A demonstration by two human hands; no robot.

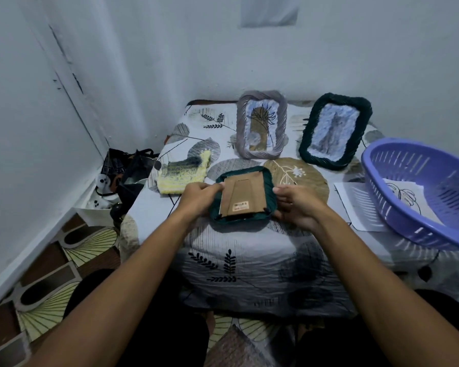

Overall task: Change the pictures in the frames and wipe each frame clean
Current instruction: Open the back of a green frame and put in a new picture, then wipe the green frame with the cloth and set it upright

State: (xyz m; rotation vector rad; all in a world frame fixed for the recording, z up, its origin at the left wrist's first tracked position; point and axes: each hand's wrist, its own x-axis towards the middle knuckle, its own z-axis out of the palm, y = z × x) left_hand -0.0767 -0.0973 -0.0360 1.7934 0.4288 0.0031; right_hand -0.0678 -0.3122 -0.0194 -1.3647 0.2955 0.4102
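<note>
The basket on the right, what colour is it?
Purple (lilac) plastic, with slotted sides; the head view shows it.

A home, in a room corner. Beside the cloth-covered table (249,250) lie patterned floor mats (64,274). Bags (127,176) sit against the wall left of it.

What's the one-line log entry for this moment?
step: backing access | left hand: grips green frame | right hand: grips it | frame: face-down | cloth: unused

Two frames (261,125) stand behind the face-down frame (243,198), basket (382,178) right.
</note>
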